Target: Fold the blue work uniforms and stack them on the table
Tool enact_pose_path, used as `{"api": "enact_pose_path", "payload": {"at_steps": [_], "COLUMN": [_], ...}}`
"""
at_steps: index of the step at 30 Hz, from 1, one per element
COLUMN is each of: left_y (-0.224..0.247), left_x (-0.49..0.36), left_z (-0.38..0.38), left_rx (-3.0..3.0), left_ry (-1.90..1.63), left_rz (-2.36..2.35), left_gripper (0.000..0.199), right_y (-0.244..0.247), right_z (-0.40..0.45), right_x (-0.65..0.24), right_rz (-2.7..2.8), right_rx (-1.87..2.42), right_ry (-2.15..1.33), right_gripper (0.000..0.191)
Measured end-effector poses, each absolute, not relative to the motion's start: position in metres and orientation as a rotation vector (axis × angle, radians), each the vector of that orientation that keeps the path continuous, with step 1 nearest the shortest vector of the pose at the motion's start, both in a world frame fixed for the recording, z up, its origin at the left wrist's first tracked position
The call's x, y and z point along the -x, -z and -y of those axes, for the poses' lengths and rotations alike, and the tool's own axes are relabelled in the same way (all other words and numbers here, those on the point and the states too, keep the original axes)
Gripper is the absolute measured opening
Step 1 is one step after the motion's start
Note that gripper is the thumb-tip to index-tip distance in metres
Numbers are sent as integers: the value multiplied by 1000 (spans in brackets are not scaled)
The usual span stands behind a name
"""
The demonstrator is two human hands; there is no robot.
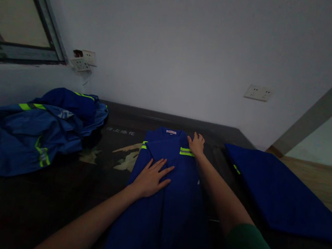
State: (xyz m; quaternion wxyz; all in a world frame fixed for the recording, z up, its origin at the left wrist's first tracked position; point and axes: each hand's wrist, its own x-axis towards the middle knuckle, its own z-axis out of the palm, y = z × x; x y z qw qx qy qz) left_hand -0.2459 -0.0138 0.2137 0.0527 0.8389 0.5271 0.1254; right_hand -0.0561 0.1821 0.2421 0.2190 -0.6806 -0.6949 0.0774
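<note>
A blue garment (179, 193) with yellow-green reflective stripes lies lengthwise in front of me, its collar and white label at the far end. Flat on its middle rests my left hand (151, 178), fingers spread, with nothing in it. My right hand (197, 143) is at the garment's far right shoulder, just beyond the stripe, its fingers apart and slightly bent. The garment's sides are folded inward, and its near end fades into shadow.
Crumpled blue clothes (27, 133) with reflective stripes lie at the left. Another folded blue garment (280, 191) is at the right. The dark table (117, 113) meets a wall with sockets (258, 93); a window is at upper left.
</note>
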Motion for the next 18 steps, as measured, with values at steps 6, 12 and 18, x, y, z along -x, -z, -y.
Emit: {"api": "enact_pose_path", "payload": {"at_steps": [6, 12, 18], "left_y": [-211, -235, -264], "left_x": [247, 247, 272], "left_z": [11, 27, 137], "left_rx": [-2615, -2906, -2933], "left_ry": [-459, -766, -675], "left_rz": [-1572, -1357, -1065], "left_gripper": [54, 40, 36], "right_y": [-259, -253, -209], "right_z": [-48, 133, 239], "right_x": [-2, -78, -130], "right_rz": [2277, 2482, 2513], "right_rx": [1244, 1004, 1044], "right_ry": [-418, -659, -256], "right_gripper": [28, 28, 46]}}
